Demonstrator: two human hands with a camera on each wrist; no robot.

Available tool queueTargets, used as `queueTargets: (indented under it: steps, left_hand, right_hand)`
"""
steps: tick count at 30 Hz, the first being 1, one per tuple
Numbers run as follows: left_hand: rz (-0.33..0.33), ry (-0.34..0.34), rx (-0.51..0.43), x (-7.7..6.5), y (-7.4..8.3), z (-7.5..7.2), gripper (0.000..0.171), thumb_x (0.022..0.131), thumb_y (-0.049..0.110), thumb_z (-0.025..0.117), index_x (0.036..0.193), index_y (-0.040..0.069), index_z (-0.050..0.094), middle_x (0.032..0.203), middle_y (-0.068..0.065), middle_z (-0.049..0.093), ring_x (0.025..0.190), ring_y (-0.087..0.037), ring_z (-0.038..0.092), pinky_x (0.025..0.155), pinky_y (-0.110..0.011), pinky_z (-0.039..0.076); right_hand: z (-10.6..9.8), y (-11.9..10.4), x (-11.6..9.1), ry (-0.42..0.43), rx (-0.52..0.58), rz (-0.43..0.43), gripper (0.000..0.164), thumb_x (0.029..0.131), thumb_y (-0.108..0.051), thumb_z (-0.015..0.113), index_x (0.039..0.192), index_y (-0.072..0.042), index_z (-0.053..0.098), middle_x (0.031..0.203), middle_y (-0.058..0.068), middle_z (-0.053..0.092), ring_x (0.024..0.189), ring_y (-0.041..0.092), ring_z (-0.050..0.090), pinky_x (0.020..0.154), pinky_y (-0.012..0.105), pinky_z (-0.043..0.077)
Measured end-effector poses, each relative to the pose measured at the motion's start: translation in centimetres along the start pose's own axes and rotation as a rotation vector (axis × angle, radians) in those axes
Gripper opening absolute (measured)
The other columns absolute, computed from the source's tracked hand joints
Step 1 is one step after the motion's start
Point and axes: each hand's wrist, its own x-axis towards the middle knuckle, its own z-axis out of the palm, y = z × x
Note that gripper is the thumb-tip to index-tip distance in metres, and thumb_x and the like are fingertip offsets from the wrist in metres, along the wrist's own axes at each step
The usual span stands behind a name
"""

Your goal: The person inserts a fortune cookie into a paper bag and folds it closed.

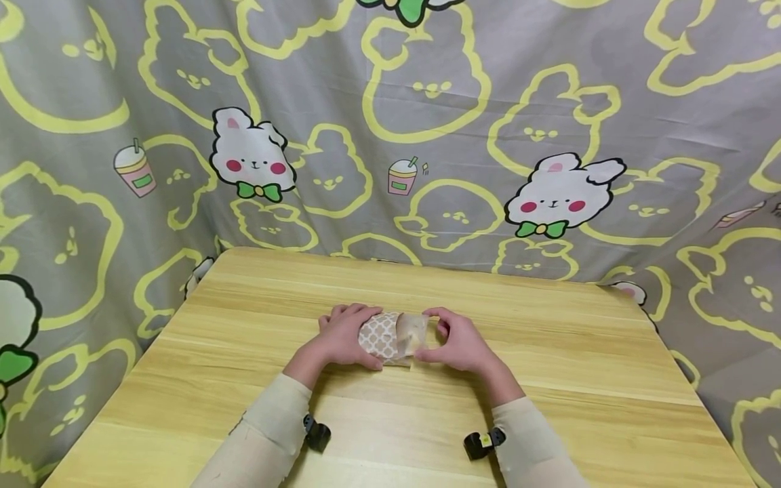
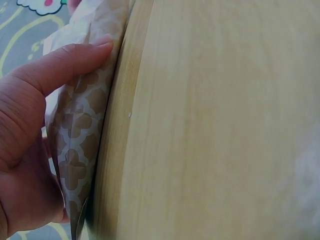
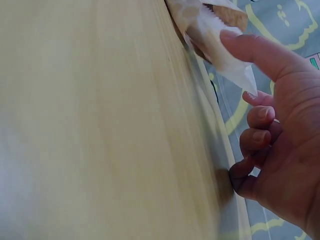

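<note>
A tan paper bag (image 1: 379,337) with a white lattice pattern lies on the wooden table, between the two hands. My left hand (image 1: 344,335) grips its left part, thumb along the near side and fingers over the far side; in the left wrist view the thumb (image 2: 75,62) presses on the patterned paper (image 2: 80,130). From the bag's right end sticks out a whitish, see-through paper wrapper (image 1: 413,333). My right hand (image 1: 460,341) holds this wrapper by its edges between thumb and forefinger, the other fingers curled. A brown piece (image 3: 227,17) shows beside the wrapper (image 3: 220,47) in the right wrist view.
The wooden table (image 1: 390,420) reaches back to a grey curtain (image 1: 342,88) printed with yellow outlines and white rabbits. Small black cameras (image 1: 317,434) are strapped to both wrists over pale sleeves (image 1: 256,434).
</note>
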Motion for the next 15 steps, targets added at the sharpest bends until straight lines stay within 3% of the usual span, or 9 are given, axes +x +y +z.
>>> queueTargets:
  steps: [10, 15]
  left_hand:
    - [0.004, 0.003, -0.009, 0.1, -0.1, 0.0, 0.108, 0.057, 0.055, 0.093, 0.151, 0.027, 0.047, 0.146, -0.005, 0.046, 0.132, -0.039, 0.032, 0.093, -0.057, 0.027]
    - [0.003, -0.001, -0.002, 0.0, -0.1, -0.1, 0.108, 0.058, 0.055, 0.092, 0.151, 0.027, 0.046, 0.146, -0.005, 0.045, 0.132, -0.039, 0.032, 0.094, -0.057, 0.026]
  right_hand:
    - [1.6, -0.3, 0.6, -0.028, -0.025, -0.026, 0.088, 0.061, -0.045, 0.096, 0.135, -0.014, 0.059, 0.072, 0.003, 0.043, 0.062, 0.010, 0.036, 0.062, 0.029, 0.036]
    - [1.6, -0.5, 0.6, -0.045, -0.014, -0.004, 0.103, 0.059, -0.046, 0.097, 0.146, -0.013, 0.051, 0.075, 0.001, 0.043, 0.065, 0.012, 0.037, 0.064, 0.030, 0.037]
